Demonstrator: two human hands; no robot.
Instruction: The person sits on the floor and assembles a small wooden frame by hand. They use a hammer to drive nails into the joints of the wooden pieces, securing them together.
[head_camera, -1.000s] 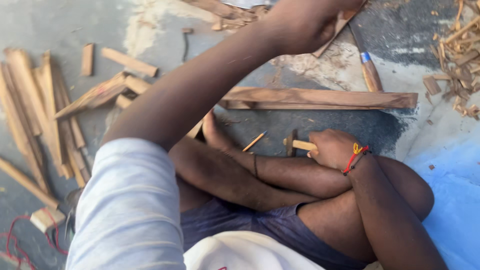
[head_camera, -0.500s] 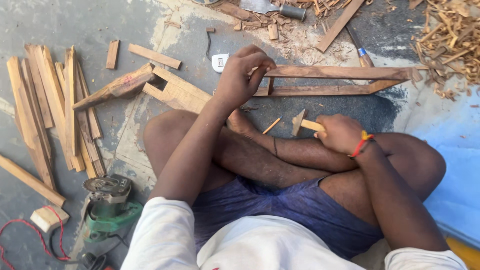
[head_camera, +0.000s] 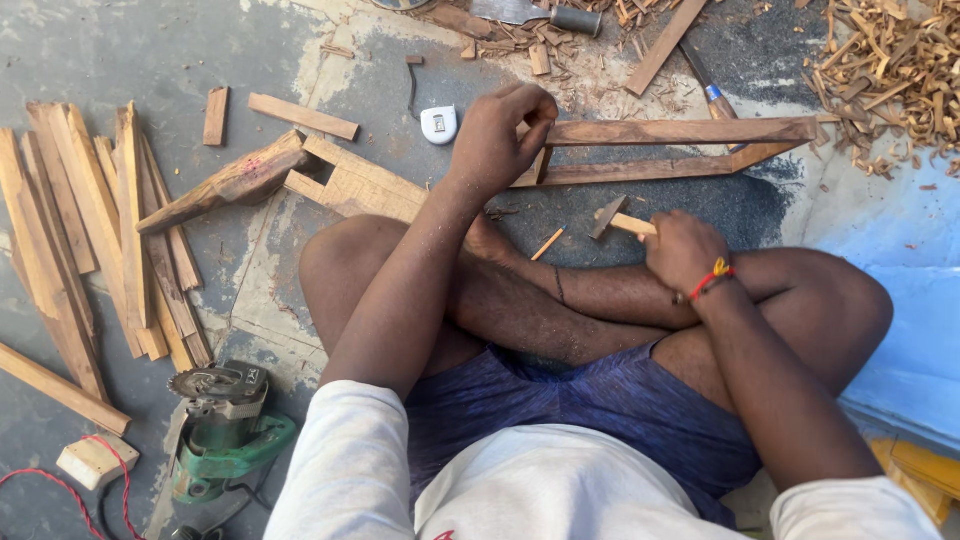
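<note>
Nearest, the right hand (head_camera: 683, 250) is closed around the pale handle of a small hammer (head_camera: 618, 220), head hanging just short of the wooden frame (head_camera: 680, 150), the landmark for all else. Just beyond, the left hand (head_camera: 500, 135) pinches the frame's near-left end, thumb and fingers clamped on a short upright piece between the two long strips. Those strips look stiff, light and thin, likely to split at the joint, so a hold close to the joint seems wisest. Left of the frame lie a white tape measure (head_camera: 438, 124) and wood blocks (head_camera: 300, 175); bare floor opens on its near side. Beyond it sit offcuts and a chisel (head_camera: 535, 14); to its right, a heap of shavings (head_camera: 885, 70).
</note>
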